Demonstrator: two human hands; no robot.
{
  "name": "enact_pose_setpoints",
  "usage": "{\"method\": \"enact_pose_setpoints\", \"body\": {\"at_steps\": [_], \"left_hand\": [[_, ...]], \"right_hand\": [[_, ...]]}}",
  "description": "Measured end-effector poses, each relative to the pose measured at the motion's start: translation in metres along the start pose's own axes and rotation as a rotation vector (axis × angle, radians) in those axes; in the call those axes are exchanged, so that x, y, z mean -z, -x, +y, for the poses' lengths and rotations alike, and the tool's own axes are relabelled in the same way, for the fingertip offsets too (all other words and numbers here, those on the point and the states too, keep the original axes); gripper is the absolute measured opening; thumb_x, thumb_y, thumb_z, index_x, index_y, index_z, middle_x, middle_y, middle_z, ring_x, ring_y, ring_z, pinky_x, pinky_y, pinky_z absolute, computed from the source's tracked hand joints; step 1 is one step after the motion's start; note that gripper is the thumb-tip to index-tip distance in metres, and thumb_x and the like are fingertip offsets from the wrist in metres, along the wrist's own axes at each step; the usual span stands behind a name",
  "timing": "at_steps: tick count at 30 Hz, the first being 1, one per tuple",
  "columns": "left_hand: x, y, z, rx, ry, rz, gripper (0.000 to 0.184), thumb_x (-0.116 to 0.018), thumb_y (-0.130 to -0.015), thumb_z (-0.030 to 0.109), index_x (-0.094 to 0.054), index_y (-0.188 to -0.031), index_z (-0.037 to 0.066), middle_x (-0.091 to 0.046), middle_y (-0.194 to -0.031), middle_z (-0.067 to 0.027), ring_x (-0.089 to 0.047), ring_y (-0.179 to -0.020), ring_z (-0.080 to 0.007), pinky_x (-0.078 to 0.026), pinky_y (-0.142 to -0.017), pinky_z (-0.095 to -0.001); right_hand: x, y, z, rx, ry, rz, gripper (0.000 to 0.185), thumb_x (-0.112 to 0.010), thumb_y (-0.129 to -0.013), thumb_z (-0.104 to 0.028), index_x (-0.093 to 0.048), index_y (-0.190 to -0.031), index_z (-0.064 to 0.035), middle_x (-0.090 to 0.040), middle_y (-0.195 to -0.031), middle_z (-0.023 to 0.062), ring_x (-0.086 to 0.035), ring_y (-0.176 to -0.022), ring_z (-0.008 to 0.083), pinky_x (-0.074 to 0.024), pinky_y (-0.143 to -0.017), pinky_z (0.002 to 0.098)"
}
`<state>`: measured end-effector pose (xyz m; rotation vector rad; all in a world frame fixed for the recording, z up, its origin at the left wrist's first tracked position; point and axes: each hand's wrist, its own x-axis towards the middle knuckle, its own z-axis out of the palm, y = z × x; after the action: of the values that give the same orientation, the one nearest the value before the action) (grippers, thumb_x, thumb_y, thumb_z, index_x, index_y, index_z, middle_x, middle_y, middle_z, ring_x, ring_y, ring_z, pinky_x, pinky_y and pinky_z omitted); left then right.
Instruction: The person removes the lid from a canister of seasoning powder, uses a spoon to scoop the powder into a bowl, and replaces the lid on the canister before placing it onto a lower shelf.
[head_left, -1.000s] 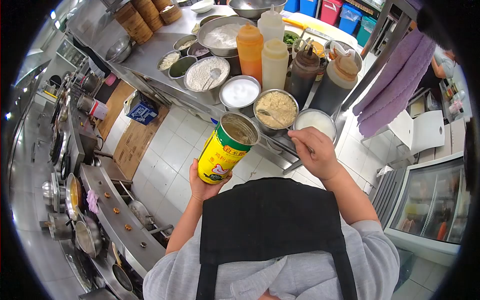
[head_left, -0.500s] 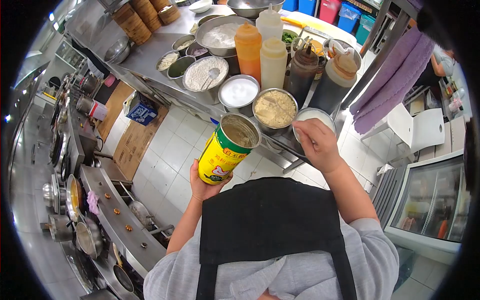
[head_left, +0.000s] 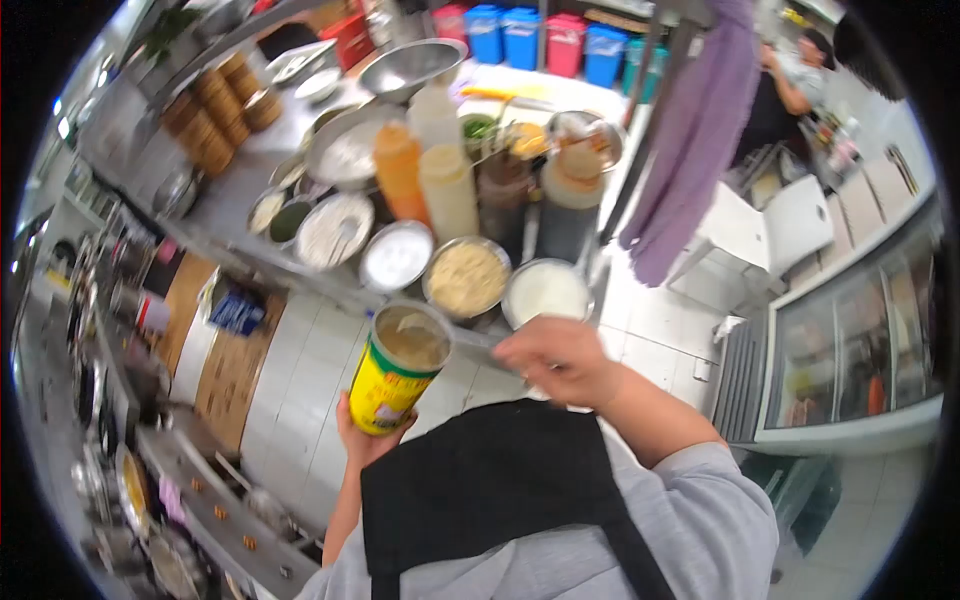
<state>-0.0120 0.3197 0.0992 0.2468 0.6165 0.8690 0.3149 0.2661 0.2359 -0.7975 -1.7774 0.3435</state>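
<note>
My left hand [head_left: 355, 435] is wrapped round the lower part of a yellow and green tin can [head_left: 388, 388]. The can is open at the top, tilted, and has some powder inside. Over the near edge of the counter, my right hand [head_left: 565, 365] has its fingers curled in; motion blurs it, and I cannot see what is in them, if anything. Just beyond that hand stands a tub of white contents [head_left: 550, 292]. Left of it are a bowl of yellowish powder [head_left: 468, 278], a tub of white powder [head_left: 398, 256] and a flour bowl with a spoon [head_left: 336, 230].
Squeeze bottles [head_left: 448, 195] stand behind the bowls on the steel counter [head_left: 225, 220]. A purple towel [head_left: 690, 150] hangs to the right, near a white chair [head_left: 765, 225] and a glass-door fridge [head_left: 850, 350]. Another person [head_left: 795, 85] is at the far right.
The view has swung right and blurred. My right hand has drawn back from above the white tub toward my body. The can stays in my left hand, still tilted.
</note>
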Motion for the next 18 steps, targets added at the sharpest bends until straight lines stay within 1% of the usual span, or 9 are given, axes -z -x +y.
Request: {"method": "enact_pose_setpoints", "body": {"at_steps": [2, 4, 6, 10, 12, 13, 15, 16, 18], "left_hand": [[0.022, -0.006, 0.0, 0.073, 0.012, -0.093, 0.076, -0.041, -0.085, 0.069, -0.047, -0.136, 0.014, -0.051, -0.132, -0.014, -0.052, -0.115, -0.0355, -0.045, -0.09, -0.0487], [-0.006, -0.001, -0.002, 0.008, -0.195, 0.002, 0.076, -0.039, -0.085, 0.07, -0.048, -0.136, 0.014, -0.052, -0.131, -0.0142, -0.053, -0.113, -0.0348, -0.045, -0.091, -0.048], [-0.02, 0.001, -0.008, -0.011, -0.191, -0.032, 0.077, -0.041, -0.086, 0.069, -0.042, -0.142, 0.016, -0.051, -0.134, -0.0136, -0.052, -0.117, -0.0346, -0.044, -0.096, -0.049], [-0.018, -0.017, -0.011, -0.051, -0.254, -0.141, 0.079, -0.043, -0.086, 0.066, -0.034, -0.149, 0.018, -0.047, -0.14, -0.0134, -0.049, -0.122, -0.0347, -0.041, -0.101, -0.0498], [-0.029, -0.012, -0.015, -0.077, -0.29, -0.219, 0.079, -0.045, -0.088, 0.06, -0.027, -0.152, 0.019, -0.042, -0.146, -0.013, -0.047, -0.127, -0.0348, -0.039, -0.104, -0.0505], [-0.022, -0.017, -0.012, -0.084, -0.293, -0.211, 0.079, -0.045, -0.088, 0.06, -0.027, -0.152, 0.019, -0.042, -0.146, -0.013, -0.047, -0.127, -0.0348, -0.039, -0.104, -0.0505], [0.015, -0.029, -0.006, 0.013, -0.308, -0.234, 0.074, -0.044, -0.089, 0.056, -0.03, -0.151, 0.018, -0.041, -0.147, -0.0132, -0.047, -0.128, -0.035, -0.039, -0.104, -0.0515], [0.02, -0.03, -0.013, 0.02, -0.194, -0.193, 0.071, -0.041, -0.092, 0.053, -0.03, -0.151, 0.015, -0.042, -0.146, -0.0137, -0.047, -0.128, -0.0348, -0.039, -0.104, -0.0512], [0.028, -0.034, -0.015, -0.035, -0.234, -0.213, 0.068, -0.034, -0.094, 0.05, -0.031, -0.15, 0.012, -0.044, -0.145, -0.0142, -0.047, -0.128, -0.0334, -0.038, -0.106, -0.049]], "right_hand": [[-0.006, -0.002, -0.002, -0.066, -0.048, -0.174, 0.018, -0.066, -0.082, 0.001, -0.066, -0.1, -0.0049, -0.062, -0.081, 0.0098, -0.061, -0.07, 0.0275, -0.0501, -0.06, 0.0369], [-0.016, -0.003, 0.007, 0.067, 0.0, -0.218, 0.022, -0.066, -0.082, -0.003, -0.064, -0.103, -0.0068, -0.06, -0.087, 0.0087, -0.061, -0.08, 0.0298, -0.0504, -0.066, 0.0377], [-0.023, -0.002, 0.012, 0.079, 0.001, -0.228, 0.02, -0.064, -0.083, -0.007, -0.064, -0.103, -0.0078, -0.059, -0.088, 0.0092, -0.062, -0.081, 0.0304, -0.0505, -0.068, 0.0392], [-0.046, 0.013, 0.024, -0.182, 0.033, -0.333, 0.017, -0.059, -0.088, -0.013, -0.064, -0.103, -0.0062, -0.062, -0.091, 0.0112, -0.063, -0.086, 0.0306, -0.0507, -0.071, 0.0376], [-0.057, 0.021, 0.031, -0.273, -0.118, -0.185, 0.02, -0.059, -0.088, -0.02, -0.065, -0.096, -0.0023, -0.065, -0.077, 0.0112, -0.064, -0.069, 0.0263, -0.0509, -0.061, 0.035], [-0.052, 0.016, 0.023, -0.268, -0.127, -0.186, 0.02, -0.059, -0.088, -0.02, -0.065, -0.096, -0.0023, -0.065, -0.077, 0.0112, -0.064, -0.069, 0.0263, -0.0509, -0.061, 0.035], [-0.04, 0.011, 0.008, -0.86, -0.44, -0.077, 0.023, -0.06, -0.089, -0.025, -0.066, -0.094, -0.0028, -0.065, -0.071, 0.0079, -0.063, -0.06, 0.0185, -0.0504, -0.055, 0.0314], [-0.041, 0.016, 0.018, -0.898, -0.575, -0.04, 0.025, -0.06, -0.091, -0.03, -0.067, -0.093, -0.0054, -0.066, -0.072, 0.0044, -0.061, -0.056, 0.0118, -0.0489, -0.049, 0.0274], [-0.027, 0.011, 0.017, -1.052, -0.631, -0.051, 0.023, -0.06, -0.091, -0.028, -0.068, -0.095, -0.0066, -0.066, -0.072, 0.003, -0.059, -0.055, 0.0083, -0.0443, -0.047, 0.0225]]}}
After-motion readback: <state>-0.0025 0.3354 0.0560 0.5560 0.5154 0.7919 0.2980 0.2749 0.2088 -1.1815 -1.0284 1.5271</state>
